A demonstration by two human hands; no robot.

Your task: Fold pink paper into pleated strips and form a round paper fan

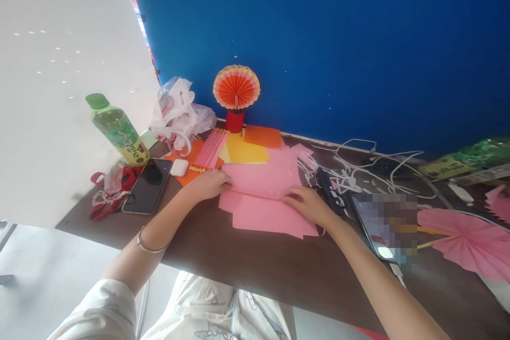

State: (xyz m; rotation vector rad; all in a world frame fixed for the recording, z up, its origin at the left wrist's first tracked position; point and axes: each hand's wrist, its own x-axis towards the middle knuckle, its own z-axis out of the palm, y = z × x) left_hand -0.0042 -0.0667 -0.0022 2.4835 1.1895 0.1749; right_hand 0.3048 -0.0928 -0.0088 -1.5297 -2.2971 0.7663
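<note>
Pink paper sheets (266,215) lie overlapping on the dark table. Across the top one, a folded edge runs from side to side between my hands. My left hand (211,183) pinches the left end of that fold with its fingers together. At the right end, my right hand (305,203) has thumb and fingers closed on the same edge. Behind the sheets are yellow paper (247,149), an orange sheet (262,136) and a pleated pink strip (213,149). A round pleated paper fan (236,87) stands upright on a red holder (235,121).
Left on the table (255,260) are a green-capped bottle (121,135), a black phone (148,186), a white case (179,167), tape (179,144) and a plastic bag (179,106). White cables (358,175), a power strip (331,191), a tablet (378,228) and a pink fan (470,241) lie right.
</note>
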